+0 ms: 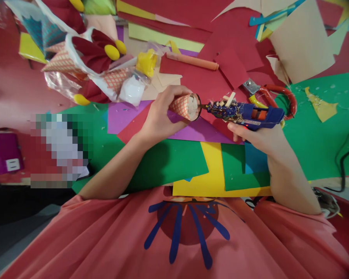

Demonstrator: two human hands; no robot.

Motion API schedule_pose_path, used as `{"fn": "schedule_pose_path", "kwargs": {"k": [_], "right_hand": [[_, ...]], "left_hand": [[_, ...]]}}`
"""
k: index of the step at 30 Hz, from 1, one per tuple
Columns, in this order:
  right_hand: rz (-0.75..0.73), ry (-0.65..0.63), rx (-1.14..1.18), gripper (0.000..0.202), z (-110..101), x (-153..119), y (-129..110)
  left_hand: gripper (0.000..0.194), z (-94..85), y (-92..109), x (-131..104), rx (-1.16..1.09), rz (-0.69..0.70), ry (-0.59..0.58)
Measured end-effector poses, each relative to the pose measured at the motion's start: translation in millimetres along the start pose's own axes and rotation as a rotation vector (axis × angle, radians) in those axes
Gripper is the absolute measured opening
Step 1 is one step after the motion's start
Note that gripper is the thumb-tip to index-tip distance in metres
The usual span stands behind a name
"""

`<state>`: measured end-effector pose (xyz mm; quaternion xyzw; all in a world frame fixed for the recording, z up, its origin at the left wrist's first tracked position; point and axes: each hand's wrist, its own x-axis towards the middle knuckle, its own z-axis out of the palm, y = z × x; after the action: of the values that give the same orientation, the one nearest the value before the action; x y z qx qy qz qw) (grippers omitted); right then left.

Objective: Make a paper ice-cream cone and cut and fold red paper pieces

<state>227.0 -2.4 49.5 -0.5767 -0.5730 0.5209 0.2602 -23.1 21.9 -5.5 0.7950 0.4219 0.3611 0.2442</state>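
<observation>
Left hand (160, 114) holds a checked cone (182, 106), and right hand (263, 136) grips a blue glue gun (244, 112) pointed at it. The cone is rolled already; gluing looks unfinished.

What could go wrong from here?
The nozzle of the blue glue gun sits by the open end of the cone, near the left hand, so a slip might burn its fingers. Stringy residue on the gun could stick to the cone. Red-handled scissors beside the gun might get bumped.
</observation>
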Motion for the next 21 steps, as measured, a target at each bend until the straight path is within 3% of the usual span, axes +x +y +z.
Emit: {"fn": "schedule_pose_path", "kwargs": {"k": [6, 9, 15, 21], "right_hand": [[0.021, 0.023, 0.029, 0.026, 0.8, -2.1, -3.2], [0.025, 0.019, 0.042, 0.025, 1.6, -3.4, -3.6], [0.016, -0.002, 0.025, 0.023, 4.5, -3.7, -3.5], [0.007, -0.027, -0.018, 0.026, 4.8, -2.3, -2.5]], "left_hand": [[0.05, 2.9, -1.3, 2.6, -0.045, 0.099, 0.084], [0.05, 5.4, -2.6, 2.5, -0.107, 0.056, 0.11], [0.047, 6.5, -2.1, -0.7, -0.131, -0.012, 0.069], [0.046, 6.7, -2.5, -1.4, -0.083, 0.033, 0.077]]}}
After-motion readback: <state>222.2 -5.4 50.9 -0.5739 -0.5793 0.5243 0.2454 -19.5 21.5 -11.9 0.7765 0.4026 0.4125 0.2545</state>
